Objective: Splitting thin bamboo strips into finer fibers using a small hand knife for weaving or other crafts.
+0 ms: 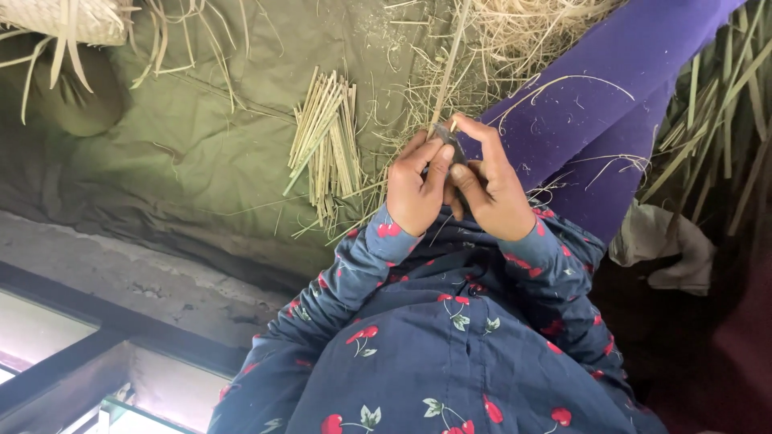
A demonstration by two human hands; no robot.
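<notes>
Woven basketwork (76,18) shows at the upper left corner, and to its right a bundle of cut pale strips (326,141) lies on the green cloth (201,137), near the hands but apart from them. Left hand (416,189) has its fingers clenched around a small dark tool (452,145), and touching it, the right hand (494,189) pinches a long thin strip (447,68) that rises up from the tool toward the loose straw (515,32). Further right lie the purple trouser leg (611,104), a crumpled white cloth (663,245) and more long strips (724,112) in shadow
</notes>
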